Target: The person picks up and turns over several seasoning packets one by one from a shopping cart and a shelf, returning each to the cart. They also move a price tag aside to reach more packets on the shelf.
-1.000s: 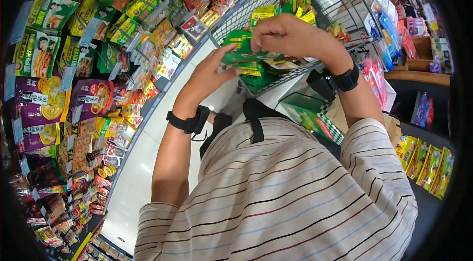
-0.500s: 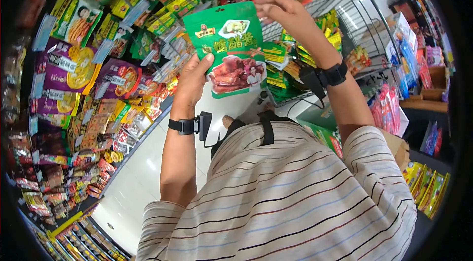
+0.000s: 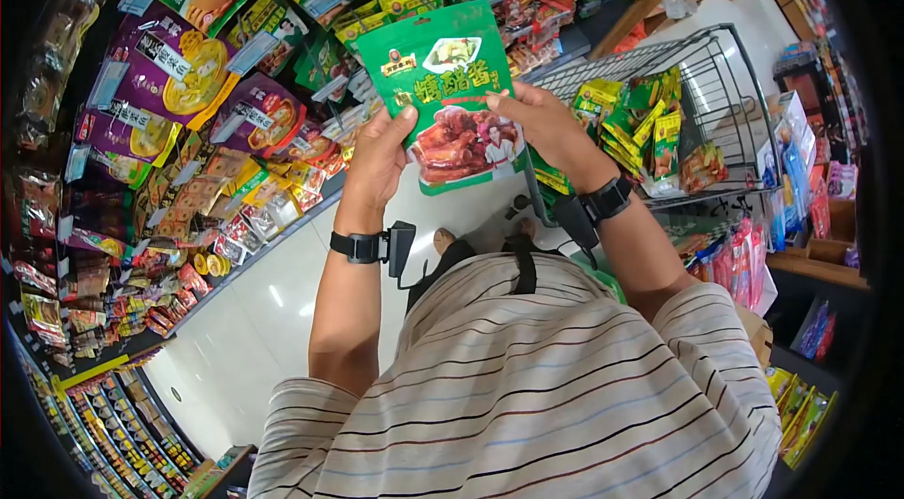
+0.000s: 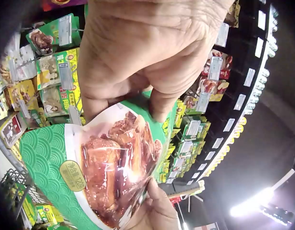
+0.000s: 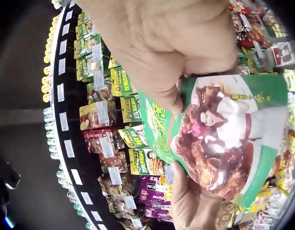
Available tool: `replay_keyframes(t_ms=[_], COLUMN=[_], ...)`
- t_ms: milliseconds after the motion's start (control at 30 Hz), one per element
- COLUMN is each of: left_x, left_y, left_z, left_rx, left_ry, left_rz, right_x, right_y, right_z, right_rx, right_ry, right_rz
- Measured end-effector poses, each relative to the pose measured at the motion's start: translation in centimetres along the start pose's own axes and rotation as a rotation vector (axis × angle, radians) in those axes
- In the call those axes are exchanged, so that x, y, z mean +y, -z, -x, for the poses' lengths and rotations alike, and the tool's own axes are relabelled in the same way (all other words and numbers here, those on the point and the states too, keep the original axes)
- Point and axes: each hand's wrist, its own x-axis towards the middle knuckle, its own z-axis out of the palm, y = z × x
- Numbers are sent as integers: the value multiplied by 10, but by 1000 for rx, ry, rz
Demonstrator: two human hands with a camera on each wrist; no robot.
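Observation:
Both hands hold up a green seasoning pouch [image 3: 452, 94] with a picture of glazed meat on its front, turned toward the head camera. My left hand [image 3: 379, 155] pinches its left edge, thumb on the front. On the opposite edge my right hand [image 3: 551, 132] pinches it the same way. In the left wrist view the pouch [image 4: 104, 167] bulges below the left hand [image 4: 147, 52], with the other hand's thumb at its far edge. The right wrist view shows the pouch [image 5: 219, 139] beneath the right hand [image 5: 171, 48].
A wire shopping cart [image 3: 753, 113] holding several green and yellow packets [image 3: 640, 127] stands right of the hands. Shelves of hanging packets, among them purple pouches [image 3: 174, 71], line the left. Pink packages [image 3: 739, 259] stand at the right. Pale tiled floor [image 3: 254, 329] shows below.
The pouch rose from over the cart and turned its front toward the head camera. The right hand, earlier near the top corner with fingers lifted, now pinches the right edge.

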Motion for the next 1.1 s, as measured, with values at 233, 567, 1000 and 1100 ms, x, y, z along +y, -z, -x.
replay_keyframes(t_ms=[233, 567, 1000, 1100], left_x=[4, -3, -20, -20], left_y=[5, 21, 63, 71], left_z=[11, 25, 44, 51], left_rx=[37, 149, 246, 237], left_ry=[-14, 24, 167, 191], left_rz=[8, -18, -150, -167], right_x=[-2, 0, 38, 45], right_y=[-27, -49, -70, -79], right_z=[1, -3, -16, -16], right_rx=[62, 66, 65, 52], right_ry=[86, -23, -68, -79], right_rz=[-62, -170, -101, -172])
